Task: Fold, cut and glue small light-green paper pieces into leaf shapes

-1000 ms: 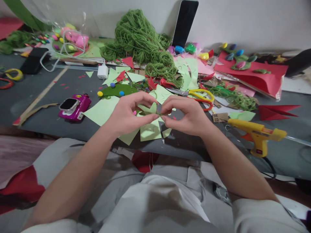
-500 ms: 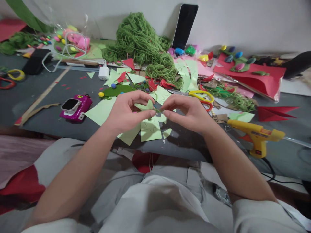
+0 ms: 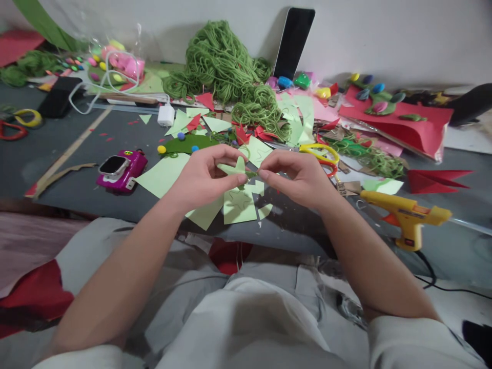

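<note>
My left hand [image 3: 203,177] pinches a small light green star-shaped paper cutout [image 3: 234,167] between thumb and fingers, just above the dark table [image 3: 77,148]. My right hand [image 3: 298,177] meets it from the right, fingertips pinched on a thin green stem [image 3: 251,175] at the cutout's edge. Under both hands lie light green paper scraps [image 3: 238,205], one with a star-shaped hole. Both hands are closed in a pinch.
A yellow glue gun [image 3: 403,215] lies to the right, its cord trailing off. Yellow-handled scissors [image 3: 319,152] sit behind my right hand. A purple gadget [image 3: 121,169] is at the left. Green yarn [image 3: 226,66], a leaning phone [image 3: 294,43] and red paper [image 3: 400,120] crowd the back.
The star cutout has been turned up between my fingertips, and both hands have drawn slightly closer together. Nothing else on the table has moved.
</note>
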Demonstrator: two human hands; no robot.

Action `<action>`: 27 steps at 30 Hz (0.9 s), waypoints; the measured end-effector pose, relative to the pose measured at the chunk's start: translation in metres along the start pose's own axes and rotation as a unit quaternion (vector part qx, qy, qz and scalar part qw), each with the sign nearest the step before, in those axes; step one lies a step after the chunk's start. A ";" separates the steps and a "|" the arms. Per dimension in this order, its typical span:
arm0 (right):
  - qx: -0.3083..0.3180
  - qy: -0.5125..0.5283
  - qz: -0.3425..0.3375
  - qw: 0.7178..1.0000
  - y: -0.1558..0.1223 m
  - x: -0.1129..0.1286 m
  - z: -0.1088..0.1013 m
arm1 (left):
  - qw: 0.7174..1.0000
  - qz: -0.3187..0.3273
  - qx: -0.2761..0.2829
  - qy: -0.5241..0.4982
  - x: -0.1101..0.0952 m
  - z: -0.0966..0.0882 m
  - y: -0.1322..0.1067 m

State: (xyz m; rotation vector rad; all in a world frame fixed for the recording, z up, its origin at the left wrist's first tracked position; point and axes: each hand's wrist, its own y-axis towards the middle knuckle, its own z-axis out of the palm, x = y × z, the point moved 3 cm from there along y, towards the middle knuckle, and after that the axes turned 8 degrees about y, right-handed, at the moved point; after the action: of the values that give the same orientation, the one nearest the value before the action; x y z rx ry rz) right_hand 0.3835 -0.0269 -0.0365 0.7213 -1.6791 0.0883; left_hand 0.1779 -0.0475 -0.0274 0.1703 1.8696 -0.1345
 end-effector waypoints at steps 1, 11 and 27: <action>0.000 0.001 0.001 1.000 0.000 -0.001 0.000 | 1.000 -0.003 0.001 -0.001 0.000 0.000 0.000; 0.008 0.007 0.000 1.000 0.000 0.000 0.001 | 0.999 0.025 -0.012 0.047 -0.001 0.002 0.000; -0.022 -0.036 -0.079 0.996 0.000 0.002 0.004 | 0.991 0.083 -0.046 0.094 0.002 0.005 -0.002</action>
State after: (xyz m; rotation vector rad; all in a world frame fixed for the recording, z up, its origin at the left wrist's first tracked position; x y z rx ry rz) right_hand 0.3802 -0.0295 -0.0355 0.8291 -1.6801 -0.0869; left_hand 0.1821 -0.0500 -0.0307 0.2823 2.0347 0.0851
